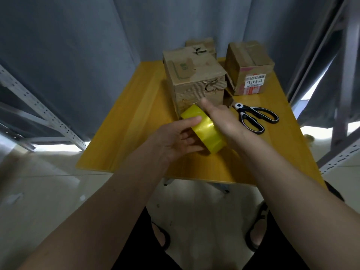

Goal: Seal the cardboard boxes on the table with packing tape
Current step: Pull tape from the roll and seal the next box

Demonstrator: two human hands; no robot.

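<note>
We are gripping the glossy yellow roll of packing tape [206, 131] above the smooth yellow wooden table [124, 131]: left hand [175, 139] curling around it, right hand [224, 121] pressing its far side, before the torn corrugated cardboard box [194, 75].

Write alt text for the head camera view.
Both hands, left hand and right hand, hold a yellow tape roll above a wooden table, near a worn cardboard box. Scissors lie beside it, before a labelled box.
</note>
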